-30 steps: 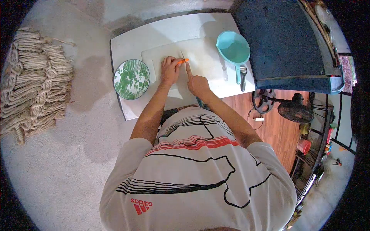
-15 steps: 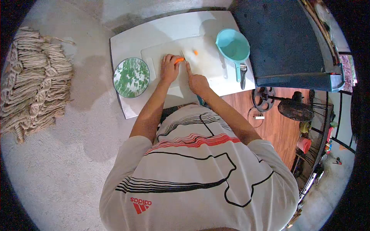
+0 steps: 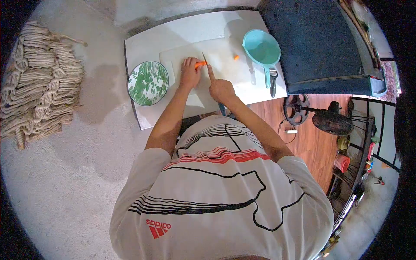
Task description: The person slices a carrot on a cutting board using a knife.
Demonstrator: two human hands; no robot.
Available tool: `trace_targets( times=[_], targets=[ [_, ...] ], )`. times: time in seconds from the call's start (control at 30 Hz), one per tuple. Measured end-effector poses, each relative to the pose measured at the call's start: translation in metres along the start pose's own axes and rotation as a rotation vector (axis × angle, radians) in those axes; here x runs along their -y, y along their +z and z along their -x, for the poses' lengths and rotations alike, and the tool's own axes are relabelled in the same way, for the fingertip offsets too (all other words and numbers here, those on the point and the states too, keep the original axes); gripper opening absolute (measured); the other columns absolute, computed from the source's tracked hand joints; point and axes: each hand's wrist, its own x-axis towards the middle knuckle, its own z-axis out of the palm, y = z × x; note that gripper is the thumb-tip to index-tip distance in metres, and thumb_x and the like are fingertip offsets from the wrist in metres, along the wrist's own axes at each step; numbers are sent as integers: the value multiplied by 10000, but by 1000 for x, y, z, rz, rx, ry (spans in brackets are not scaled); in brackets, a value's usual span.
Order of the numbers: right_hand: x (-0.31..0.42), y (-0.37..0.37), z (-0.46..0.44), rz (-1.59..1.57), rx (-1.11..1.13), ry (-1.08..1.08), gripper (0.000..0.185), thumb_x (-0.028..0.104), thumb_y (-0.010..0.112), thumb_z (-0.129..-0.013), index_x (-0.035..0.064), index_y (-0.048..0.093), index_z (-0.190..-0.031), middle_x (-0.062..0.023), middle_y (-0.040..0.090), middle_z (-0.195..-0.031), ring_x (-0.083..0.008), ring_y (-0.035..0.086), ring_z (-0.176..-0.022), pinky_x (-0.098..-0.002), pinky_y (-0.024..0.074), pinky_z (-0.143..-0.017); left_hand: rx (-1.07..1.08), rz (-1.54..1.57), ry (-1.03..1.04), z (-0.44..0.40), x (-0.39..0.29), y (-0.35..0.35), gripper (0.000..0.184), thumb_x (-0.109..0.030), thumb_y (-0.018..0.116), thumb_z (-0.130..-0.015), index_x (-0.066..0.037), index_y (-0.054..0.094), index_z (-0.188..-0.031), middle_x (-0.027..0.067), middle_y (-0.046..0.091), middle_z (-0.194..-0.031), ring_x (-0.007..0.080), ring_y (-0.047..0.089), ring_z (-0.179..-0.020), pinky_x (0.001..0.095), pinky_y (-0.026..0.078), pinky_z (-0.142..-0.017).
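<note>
On a pale cutting board (image 3: 177, 53) lies a carrot (image 3: 199, 64), and my left hand (image 3: 190, 74) is closed over its left part. My right hand (image 3: 222, 90) grips a knife (image 3: 205, 58), index finger stretched along the back of the blade. The blade is at the carrot's right end; whether it touches is too small to tell. The knife's handle is mostly hidden under my right hand. To the right on the board sits a small cut piece of carrot (image 3: 236, 57), apart from the blade.
A green-and-white plate (image 3: 148, 83) stands at the table's left. At the right are a turquoise strainer-like bowl with a handle (image 3: 261, 47) and a black-handled peeler (image 3: 273, 84). A dark blue cabinet (image 3: 320, 47) borders the table; a black fan (image 3: 332, 122) stands beyond.
The small carrot piece has moved right, away from the blade. The knife blade now shows more clearly and points up and slightly left. My left hand stays on the carrot.
</note>
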Motion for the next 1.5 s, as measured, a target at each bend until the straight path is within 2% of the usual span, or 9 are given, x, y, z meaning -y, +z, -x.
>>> trace_targets(
  times=[0.63,0.73,1.0,1.13,1.2,1.27,1.33,1.4,1.5],
  targets=[
    [6,27,-6,-34,78,1,955,132,578,-854,-42,-23,-1576,-234,697,-728,-360,689,-618,-488,559,-597,-2,11,-6,0,-6,-5,185,-97,644,-876,-66,600,-1053,142,579,-1087,370,521,-1079,480,400,-979],
    [2,36,-6,-30,-13,-56,962,131,576,-859,-43,-43,-1574,-242,695,-730,-370,684,-609,-489,558,-594,6,13,-19,-1,-4,-2,187,-100,641,-879,-61,597,-1056,143,580,-1087,369,520,-1076,484,400,-977],
    [-9,26,-6,-130,116,35,876,181,539,-905,95,21,-1606,-285,702,-861,-439,698,-770,-546,554,-718,53,10,-41,0,-1,-4,259,-70,670,-850,-60,603,-1100,140,583,-1122,351,516,-1150,486,395,-1003],
    [-29,7,19,-173,53,-18,806,194,515,-926,115,77,-1598,-290,697,-858,-456,689,-767,-561,542,-725,95,-15,-9,1,5,-11,298,-50,662,-851,-58,601,-1142,144,590,-1112,339,528,-1149,471,406,-1012],
    [-42,-4,34,-211,-10,147,777,189,505,-934,148,114,-1604,-246,707,-823,-426,700,-749,-544,554,-684,83,112,8,-2,12,-10,318,-39,646,-864,-63,596,-1177,155,607,-1115,347,560,-1090,451,444,-981],
    [-63,0,42,-209,-109,163,748,208,505,-942,101,143,-1588,-250,702,-803,-424,695,-727,-548,551,-674,26,161,-15,-5,6,-12,309,-34,627,-877,-62,592,-1183,166,614,-1119,361,576,-1063,452,461,-959],
    [-74,1,48,-211,-209,350,678,205,490,-945,44,211,-1542,-285,677,-756,-467,667,-686,-571,533,-662,-23,205,-45,-6,1,-14,300,-28,608,-891,-60,587,-1189,178,620,-1123,375,592,-1036,453,478,-936],
    [-84,0,50,-222,-202,360,699,195,501,-938,17,203,-1544,-289,672,-742,-464,663,-672,-565,537,-641,37,435,-329,-12,-1,-13,284,-53,586,-916,-44,574,-1199,205,626,-1135,398,609,-1030,470,491,-915],
    [-94,5,42,-167,-223,376,686,198,491,-944,26,215,-1548,-290,676,-765,-459,670,-700,-576,535,-659,-12,145,-226,-13,1,-8,272,-92,581,-932,-38,563,-1198,221,627,-1136,405,626,-1023,462,498,-896]
  ],
)
